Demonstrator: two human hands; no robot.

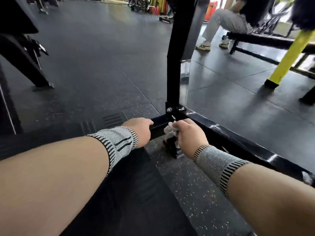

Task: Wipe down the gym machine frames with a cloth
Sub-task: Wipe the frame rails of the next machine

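My right hand (188, 133) is clenched on the cloth (170, 128), pressed to the frame (226, 133) btwn both hands. Left hand (140, 129) grips the bar (159, 122) w/ curled fingers.

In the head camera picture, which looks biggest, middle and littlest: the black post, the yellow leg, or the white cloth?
As they look in this view, largest first:
1. black post
2. yellow leg
3. white cloth, bunched in the right hand

The yellow leg stands farther from the camera, so its true size is unsure.
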